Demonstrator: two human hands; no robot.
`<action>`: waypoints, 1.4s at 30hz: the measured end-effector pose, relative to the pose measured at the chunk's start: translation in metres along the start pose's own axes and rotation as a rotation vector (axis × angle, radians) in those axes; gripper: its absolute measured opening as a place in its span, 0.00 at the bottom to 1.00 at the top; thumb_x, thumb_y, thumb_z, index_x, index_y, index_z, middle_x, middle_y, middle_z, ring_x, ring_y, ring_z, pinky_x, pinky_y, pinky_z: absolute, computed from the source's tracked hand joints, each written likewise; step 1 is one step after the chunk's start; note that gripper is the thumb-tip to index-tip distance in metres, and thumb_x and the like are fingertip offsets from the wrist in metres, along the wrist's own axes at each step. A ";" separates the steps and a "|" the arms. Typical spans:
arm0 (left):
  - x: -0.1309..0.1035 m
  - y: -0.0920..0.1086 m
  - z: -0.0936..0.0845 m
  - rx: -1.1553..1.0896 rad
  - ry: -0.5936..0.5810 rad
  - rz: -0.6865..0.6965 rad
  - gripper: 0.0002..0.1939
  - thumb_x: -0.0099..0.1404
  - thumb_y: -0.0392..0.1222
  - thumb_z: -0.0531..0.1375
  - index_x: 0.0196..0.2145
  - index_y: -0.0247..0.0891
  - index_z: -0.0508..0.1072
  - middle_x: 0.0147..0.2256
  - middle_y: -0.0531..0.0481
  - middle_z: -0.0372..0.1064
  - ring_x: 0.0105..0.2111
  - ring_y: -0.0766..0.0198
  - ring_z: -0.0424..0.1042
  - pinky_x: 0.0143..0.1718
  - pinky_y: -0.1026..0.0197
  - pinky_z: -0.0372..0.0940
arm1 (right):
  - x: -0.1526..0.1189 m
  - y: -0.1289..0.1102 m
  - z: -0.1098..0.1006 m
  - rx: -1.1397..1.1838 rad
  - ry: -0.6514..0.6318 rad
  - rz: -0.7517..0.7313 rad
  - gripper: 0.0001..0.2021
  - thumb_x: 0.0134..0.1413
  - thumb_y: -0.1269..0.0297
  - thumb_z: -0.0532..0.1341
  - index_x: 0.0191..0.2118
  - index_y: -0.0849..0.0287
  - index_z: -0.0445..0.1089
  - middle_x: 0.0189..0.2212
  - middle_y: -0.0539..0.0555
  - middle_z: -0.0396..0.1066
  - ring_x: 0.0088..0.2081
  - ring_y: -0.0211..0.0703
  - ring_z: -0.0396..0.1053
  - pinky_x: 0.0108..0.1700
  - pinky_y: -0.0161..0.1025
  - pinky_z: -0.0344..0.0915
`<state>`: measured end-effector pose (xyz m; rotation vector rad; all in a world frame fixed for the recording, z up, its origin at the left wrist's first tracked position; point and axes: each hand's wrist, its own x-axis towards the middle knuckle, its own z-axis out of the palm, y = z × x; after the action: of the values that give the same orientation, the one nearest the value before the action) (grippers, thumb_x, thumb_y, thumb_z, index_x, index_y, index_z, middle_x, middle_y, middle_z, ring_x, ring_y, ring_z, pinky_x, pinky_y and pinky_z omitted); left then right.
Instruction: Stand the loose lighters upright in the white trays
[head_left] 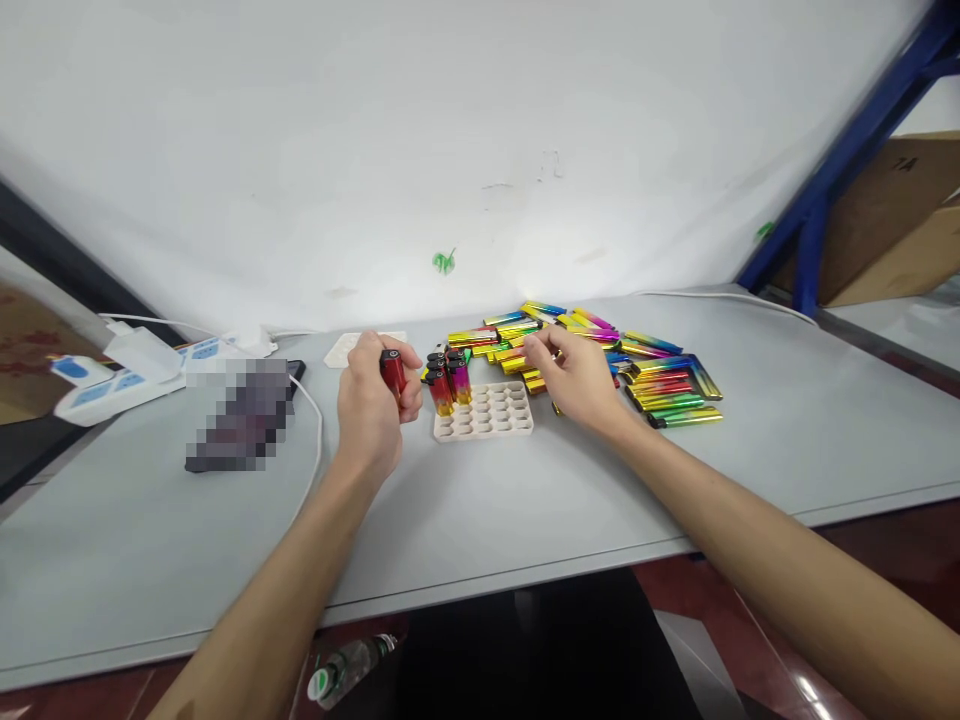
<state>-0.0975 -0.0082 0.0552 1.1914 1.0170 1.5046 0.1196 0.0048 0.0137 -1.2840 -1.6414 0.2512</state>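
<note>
My left hand (373, 400) is wrapped round a red lighter (393, 372) with a black top, held upright left of the white tray. The white tray (487, 425) has rows of holes. Several lighters (442, 390) in red, purple and gold stand upright in its left end, black tops up. My right hand (574, 370) is over the pile of shiny multicoloured lighters (592, 325) behind and right of the tray. Its thumb and fingers are curled together at a yellow lighter (516, 364); its far end is hidden by the hand.
A second white tray (341, 350) lies at the back, partly behind my left hand. On the left are a blurred dark phone (247, 420), a white cable (319, 440) and a power strip (150, 385). A white wall (420, 150) closes off the back. A bottle (349, 672) lies below the table (480, 530).
</note>
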 end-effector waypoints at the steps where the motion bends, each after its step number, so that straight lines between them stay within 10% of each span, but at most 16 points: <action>1: 0.000 0.000 0.000 0.004 -0.007 -0.001 0.17 0.66 0.50 0.50 0.23 0.40 0.65 0.12 0.57 0.51 0.12 0.70 0.49 0.14 0.66 0.46 | 0.000 0.000 0.000 0.000 -0.004 0.002 0.14 0.66 0.57 0.55 0.31 0.56 0.70 0.29 0.52 0.75 0.31 0.42 0.70 0.33 0.40 0.61; 18: 0.000 -0.002 0.000 0.008 -0.007 0.086 0.15 0.69 0.48 0.48 0.26 0.42 0.62 0.13 0.58 0.52 0.12 0.69 0.49 0.14 0.65 0.46 | 0.000 0.000 0.000 -0.004 -0.026 0.002 0.14 0.66 0.57 0.54 0.31 0.56 0.69 0.30 0.53 0.75 0.32 0.42 0.70 0.34 0.40 0.61; 37: -0.009 -0.019 -0.003 0.887 -0.095 0.891 0.10 0.73 0.47 0.52 0.42 0.41 0.69 0.37 0.47 0.70 0.38 0.59 0.68 0.40 0.56 0.64 | 0.000 0.001 0.001 -0.002 -0.070 -0.003 0.15 0.66 0.56 0.53 0.32 0.57 0.71 0.30 0.53 0.76 0.33 0.43 0.71 0.33 0.39 0.62; 42: -0.007 -0.018 -0.001 0.924 -0.103 0.903 0.10 0.71 0.49 0.56 0.43 0.43 0.72 0.36 0.48 0.71 0.38 0.57 0.66 0.45 0.52 0.62 | -0.001 0.000 0.001 -0.013 -0.091 -0.005 0.16 0.66 0.55 0.53 0.30 0.56 0.69 0.30 0.53 0.75 0.33 0.43 0.70 0.32 0.39 0.62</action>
<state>-0.0951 -0.0109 0.0367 2.6118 1.2140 1.5954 0.1187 0.0044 0.0133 -1.2951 -1.7253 0.2998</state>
